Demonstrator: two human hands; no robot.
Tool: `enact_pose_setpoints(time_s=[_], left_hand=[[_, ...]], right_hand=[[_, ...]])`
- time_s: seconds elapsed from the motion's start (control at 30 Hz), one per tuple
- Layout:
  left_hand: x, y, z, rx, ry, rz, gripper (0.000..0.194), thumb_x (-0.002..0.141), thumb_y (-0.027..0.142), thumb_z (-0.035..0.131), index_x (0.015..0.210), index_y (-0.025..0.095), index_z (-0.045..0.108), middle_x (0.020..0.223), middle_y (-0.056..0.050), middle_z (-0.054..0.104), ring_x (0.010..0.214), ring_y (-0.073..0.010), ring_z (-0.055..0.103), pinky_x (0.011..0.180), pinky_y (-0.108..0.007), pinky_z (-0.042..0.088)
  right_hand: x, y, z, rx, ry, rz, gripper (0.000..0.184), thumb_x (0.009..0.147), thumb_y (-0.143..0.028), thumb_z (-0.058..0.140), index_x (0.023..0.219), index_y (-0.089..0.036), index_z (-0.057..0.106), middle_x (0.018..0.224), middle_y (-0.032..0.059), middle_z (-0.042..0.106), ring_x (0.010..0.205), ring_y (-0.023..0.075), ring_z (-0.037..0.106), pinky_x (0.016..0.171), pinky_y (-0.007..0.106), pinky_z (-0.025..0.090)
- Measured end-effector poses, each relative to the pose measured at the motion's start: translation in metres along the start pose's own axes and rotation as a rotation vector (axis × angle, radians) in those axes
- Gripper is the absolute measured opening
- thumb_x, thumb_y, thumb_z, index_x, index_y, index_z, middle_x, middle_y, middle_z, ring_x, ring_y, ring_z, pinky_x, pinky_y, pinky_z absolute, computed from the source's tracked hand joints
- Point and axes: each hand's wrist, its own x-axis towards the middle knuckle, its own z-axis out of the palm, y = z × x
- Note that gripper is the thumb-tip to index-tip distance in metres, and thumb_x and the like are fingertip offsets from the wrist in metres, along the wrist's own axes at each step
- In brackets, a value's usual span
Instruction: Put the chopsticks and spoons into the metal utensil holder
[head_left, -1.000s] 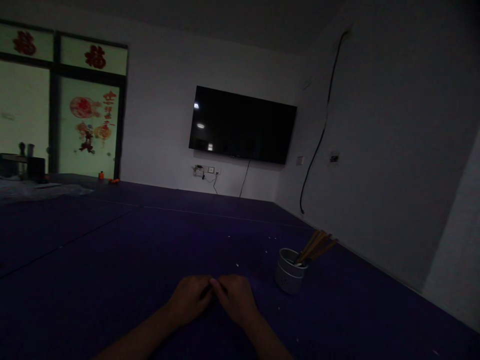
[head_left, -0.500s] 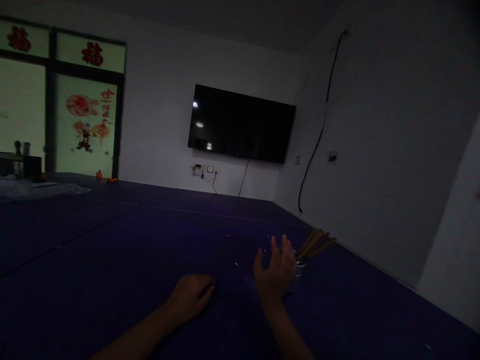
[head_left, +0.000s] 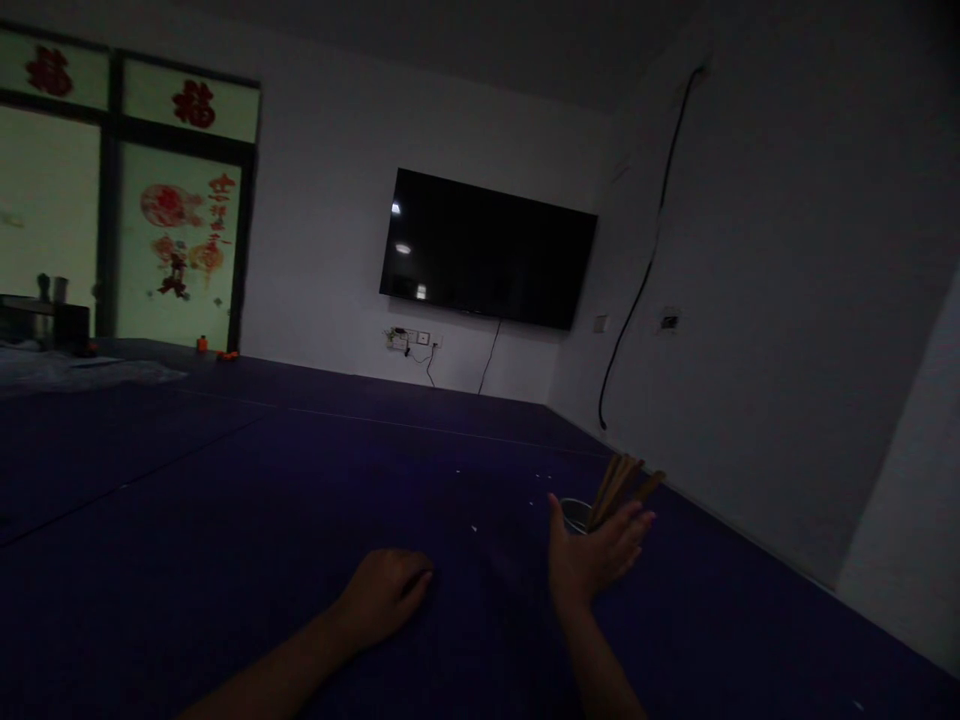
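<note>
My right hand (head_left: 596, 555) is beside a metal-looking cup (head_left: 574, 513), its thumb up at the cup's left edge and its fingers stretched out to the right. The hand hides most of the cup's body; I cannot tell whether they touch. Several flat brown sticks (head_left: 616, 488) stand in the cup, leaning right. My left hand (head_left: 386, 598) rests on the dark purple surface (head_left: 315, 500) with its fingers curled under and nothing visible in it.
Small white scraps (head_left: 474, 528) dot the purple surface. Clear plastic sheeting (head_left: 82, 370) and orange objects (head_left: 226, 355) lie far left. A black television (head_left: 487, 250) hangs on the back wall; a black cable (head_left: 637, 290) runs down the right wall.
My right hand has moved right and turned so its fingers point right, uncovering the cup's rim. The sticks have shifted slightly. My left hand has hardly moved.
</note>
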Motion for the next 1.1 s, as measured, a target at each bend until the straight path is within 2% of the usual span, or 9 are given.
enact_pose_setpoints(time_s=[0.13,0.27,0.4,0.57,0.67,0.83,1.0,1.1], left_hand=[[0.001,0.002,0.0,0.065,0.012,0.017,0.029,0.09,0.025,0.033,0.083,0.02,0.061,0.077,-0.003,0.067,0.072,-0.0162,0.062,0.066,-0.024,0.043],[0.0,0.002,0.0,0.088,0.025,0.02,0.029,0.09,0.024,0.033,0.078,0.02,0.059,0.073,-0.003,0.065,0.068,-0.0154,0.061,0.063,-0.023,0.041],[0.0,0.0,0.001,0.089,0.036,0.021,0.027,0.089,0.025,0.034,0.08,0.02,0.059,0.074,-0.003,0.066,0.069,-0.016,0.061,0.062,-0.023,0.041],[0.001,0.0,0.0,0.124,0.018,0.018,0.03,0.09,0.024,0.033,0.077,0.019,0.059,0.072,-0.003,0.065,0.066,-0.0163,0.061,0.06,-0.024,0.041],[0.001,0.0,0.0,0.112,0.033,0.026,0.029,0.089,0.023,0.034,0.077,0.019,0.06,0.072,-0.003,0.066,0.067,-0.0156,0.061,0.061,-0.024,0.042],[0.0,-0.003,0.003,0.034,0.142,0.007,0.028,0.088,0.025,0.037,0.081,0.02,0.063,0.078,-0.004,0.067,0.074,-0.0161,0.062,0.069,-0.026,0.046],[0.0,-0.009,0.006,-0.111,0.251,-0.055,0.024,0.087,0.034,0.046,0.097,0.021,0.063,0.093,-0.006,0.068,0.088,-0.0187,0.062,0.08,-0.032,0.049],[0.0,-0.014,0.009,-0.216,0.292,-0.101,0.04,0.082,0.046,0.055,0.114,0.023,0.057,0.107,-0.008,0.065,0.098,-0.022,0.06,0.086,-0.037,0.048]], right_hand=[[-0.001,0.007,0.005,0.001,-0.029,0.051,0.107,0.072,-0.065,0.057,0.146,-0.004,0.008,0.147,0.0288,0.015,0.134,0.0405,0.021,0.102,0.057,0.024],[-0.004,0.021,0.014,0.047,-0.079,0.116,0.112,0.07,-0.061,0.063,0.145,-0.001,0.005,0.146,0.0294,0.019,0.134,0.0388,0.021,0.103,0.051,0.029],[-0.007,0.031,0.019,0.067,-0.143,0.224,0.118,0.065,-0.057,0.069,0.144,0.001,0.003,0.14,0.0319,0.031,0.128,0.0399,0.033,0.099,0.049,0.034],[-0.007,0.031,0.018,0.037,-0.205,0.398,0.122,0.058,-0.059,0.071,0.144,0.0,0.008,0.129,0.0328,0.045,0.116,0.0424,0.047,0.088,0.051,0.041],[-0.007,0.029,0.017,0.034,-0.214,0.402,0.118,0.057,-0.059,0.07,0.144,-0.002,0.015,0.128,0.0315,0.047,0.113,0.0424,0.05,0.087,0.051,0.042],[-0.011,0.013,0.012,0.1,-0.258,0.351,0.107,0.06,-0.056,0.069,0.143,-0.007,0.024,0.132,0.0264,0.045,0.117,0.0382,0.048,0.092,0.047,0.04],[-0.032,-0.02,0.008,0.327,-0.468,0.266,0.097,0.058,-0.056,0.07,0.137,-0.012,0.035,0.13,0.0193,0.051,0.117,0.0321,0.05,0.094,0.04,0.039],[-0.052,-0.04,0.005,0.522,-0.616,0.268,0.088,0.056,-0.051,0.074,0.13,-0.014,0.043,0.119,0.0155,0.06,0.109,0.0294,0.056,0.09,0.038,0.043]])
